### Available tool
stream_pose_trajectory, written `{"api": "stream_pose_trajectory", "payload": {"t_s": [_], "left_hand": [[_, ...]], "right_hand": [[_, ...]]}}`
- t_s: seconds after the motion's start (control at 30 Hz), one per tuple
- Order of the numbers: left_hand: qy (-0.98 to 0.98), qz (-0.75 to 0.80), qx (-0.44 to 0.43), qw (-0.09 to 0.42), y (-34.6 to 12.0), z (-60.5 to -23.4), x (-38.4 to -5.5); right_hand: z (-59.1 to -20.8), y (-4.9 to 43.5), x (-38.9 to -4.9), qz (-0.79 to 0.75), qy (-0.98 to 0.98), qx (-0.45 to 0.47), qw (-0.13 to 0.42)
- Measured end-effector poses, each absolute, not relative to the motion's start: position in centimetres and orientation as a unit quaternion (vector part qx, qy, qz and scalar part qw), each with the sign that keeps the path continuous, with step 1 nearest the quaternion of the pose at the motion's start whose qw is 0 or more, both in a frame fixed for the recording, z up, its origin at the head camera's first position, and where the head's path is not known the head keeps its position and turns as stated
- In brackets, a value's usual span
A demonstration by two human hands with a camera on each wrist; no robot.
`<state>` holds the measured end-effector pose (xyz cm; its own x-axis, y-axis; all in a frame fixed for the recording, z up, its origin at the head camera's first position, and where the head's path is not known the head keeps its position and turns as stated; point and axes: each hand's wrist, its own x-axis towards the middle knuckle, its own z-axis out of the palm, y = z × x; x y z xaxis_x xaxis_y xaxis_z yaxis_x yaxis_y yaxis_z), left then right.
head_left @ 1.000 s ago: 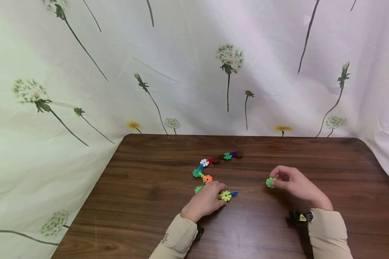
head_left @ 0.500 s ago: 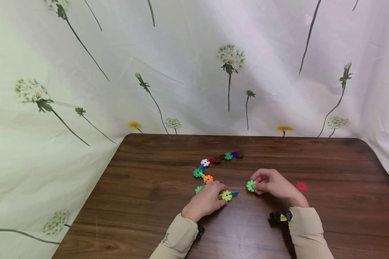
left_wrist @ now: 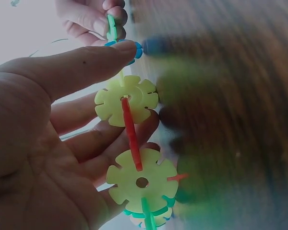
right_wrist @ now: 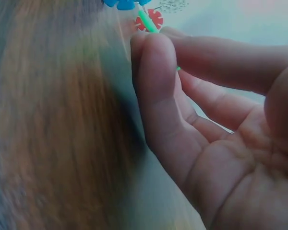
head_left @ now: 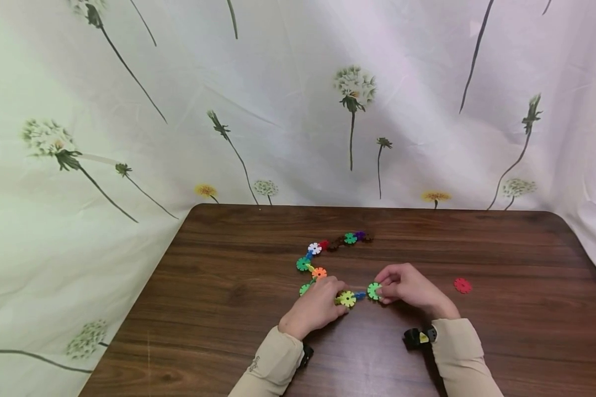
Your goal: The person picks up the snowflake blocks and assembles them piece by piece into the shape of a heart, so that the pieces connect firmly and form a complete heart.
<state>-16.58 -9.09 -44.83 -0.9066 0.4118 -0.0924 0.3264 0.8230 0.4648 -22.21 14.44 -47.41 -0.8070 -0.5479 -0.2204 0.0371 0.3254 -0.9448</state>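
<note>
A chain of interlocking snowflake discs [head_left: 303,264] in several colours curves across the brown table. My left hand [head_left: 318,306] grips its near part. In the left wrist view the thumb lies over a blue disc [left_wrist: 138,51], with the fingers behind a yellow disc [left_wrist: 105,104] and a red one [left_wrist: 130,128] set edge-on. My right hand [head_left: 411,290] pinches a green snowflake disc [head_left: 373,291] between thumb and fingertips. That disc stands at the blue end disc [head_left: 360,295] of the chain; whether their slots engage I cannot tell.
A loose red disc [head_left: 462,285] lies on the wooden table [head_left: 218,331], right of my right hand. The chain's far end has a green disc [head_left: 350,238] and dark ones. A white curtain [head_left: 288,110] printed with dandelions hangs behind the table's back edge.
My right hand has carried the green disc leftward to the blue end of the chain, bringing the red disc into sight. My left hand has stayed in place on the chain.
</note>
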Motion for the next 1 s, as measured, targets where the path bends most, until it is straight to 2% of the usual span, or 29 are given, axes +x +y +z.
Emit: {"api": "stream_pose_trajectory", "payload": {"t_s": [1.0], "left_hand": [[0.95, 0.203, 0.216, 0.095, -9.1, -44.7, -16.5]], "right_hand": [[-47.9, 13.0, -22.0, -0.585, 0.748, -0.152, 0.274]]}}
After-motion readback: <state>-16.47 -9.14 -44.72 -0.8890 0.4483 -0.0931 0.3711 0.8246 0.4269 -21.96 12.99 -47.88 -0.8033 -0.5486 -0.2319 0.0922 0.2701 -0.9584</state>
